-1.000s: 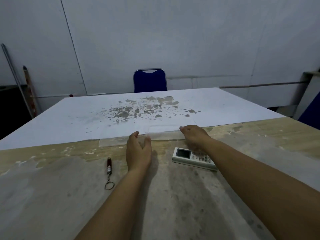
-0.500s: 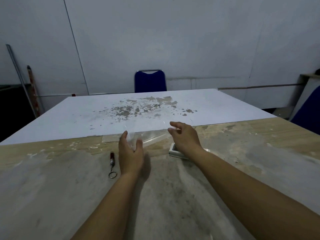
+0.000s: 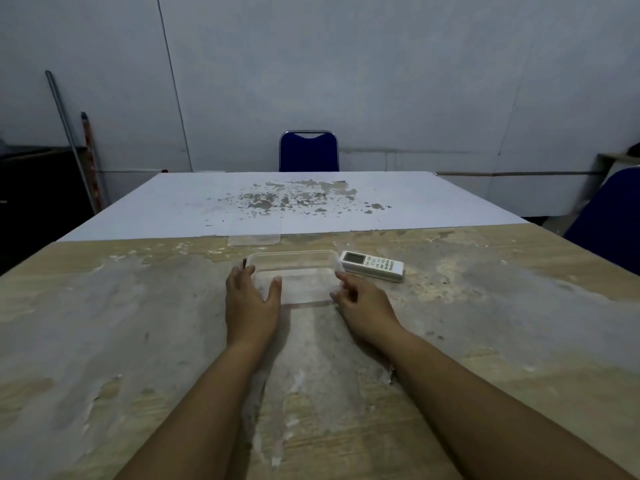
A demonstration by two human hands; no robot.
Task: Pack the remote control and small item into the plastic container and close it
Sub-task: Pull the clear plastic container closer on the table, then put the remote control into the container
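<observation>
**Container pulled clear of its lid and set down open**

A second ago both hands were at the far seam of the table, working at a flat clear shape. Now the clear rectangular plastic container (image 3: 294, 277) sits upright and open on the worn wooden table (image 3: 138, 341), closer to the person, while the flat transparent lid (image 3: 253, 239) lies apart beyond it, at the edge of the white sheet (image 3: 433, 202).

The left hand (image 3: 251, 299) rests against the container's left end, fingers loosely curled round the corner and thumb on the near wall, steadying more than clamping. The right hand (image 3: 363, 306) is at the right end, fingers half-curled and touching or just beside the rim, holding nothing.

The white remote control with grey buttons (image 3: 372, 266) lies just beside the container's right far corner. The small keychain item, visible left of the hand half a second ago, cannot be seen now; it may be hidden behind the left hand.

Opening looks done, so loading the remote seems next.
</observation>
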